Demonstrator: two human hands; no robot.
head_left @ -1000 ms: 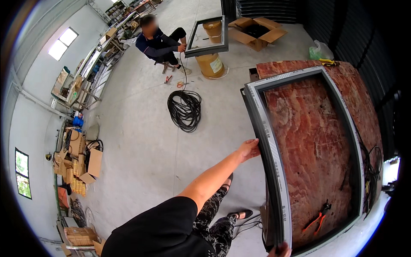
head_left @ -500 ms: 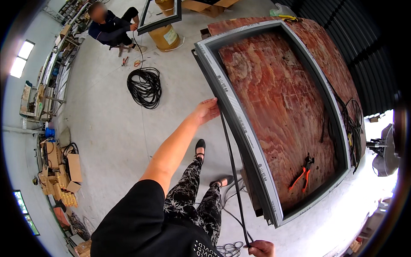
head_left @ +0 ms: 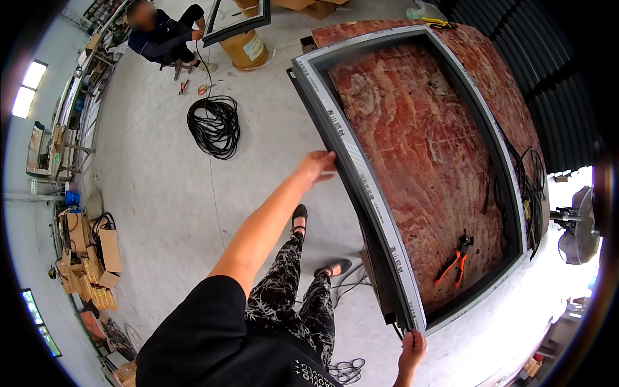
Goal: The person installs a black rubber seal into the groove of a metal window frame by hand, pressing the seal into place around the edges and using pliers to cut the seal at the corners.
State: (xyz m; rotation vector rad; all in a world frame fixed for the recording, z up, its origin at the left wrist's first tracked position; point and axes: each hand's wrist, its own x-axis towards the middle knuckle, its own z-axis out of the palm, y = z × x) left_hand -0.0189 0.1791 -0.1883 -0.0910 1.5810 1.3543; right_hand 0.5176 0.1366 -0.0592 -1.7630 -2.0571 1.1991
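Note:
A large grey window frame (head_left: 369, 164) lies on the reddish wooden board. My left hand (head_left: 316, 169) is at the middle of the frame's left side, its fingertips touching the dark outer edge and its fingers apart. At the near left corner, my right hand (head_left: 412, 350) has its fingers pinched on the black rubber strip (head_left: 398, 331), close against the frame. Most of the strip's run along the side cannot be told from the dark frame. Orange-handled pliers (head_left: 459, 261) lie on the board inside the frame.
The reddish board (head_left: 412, 122) spreads beneath the frame, with black cord (head_left: 532, 171) at its right edge and yellow-handled pliers (head_left: 440, 24) at its far edge. A coil of black strip (head_left: 213, 128) lies on the floor. Beyond it sits a person (head_left: 158, 35) beside a yellow drum (head_left: 245, 50).
My right hand has risen from below to the frame's near corner, and the strip that hung loose between my hands now lies against the side. My left hand has shifted slightly nearer along the edge.

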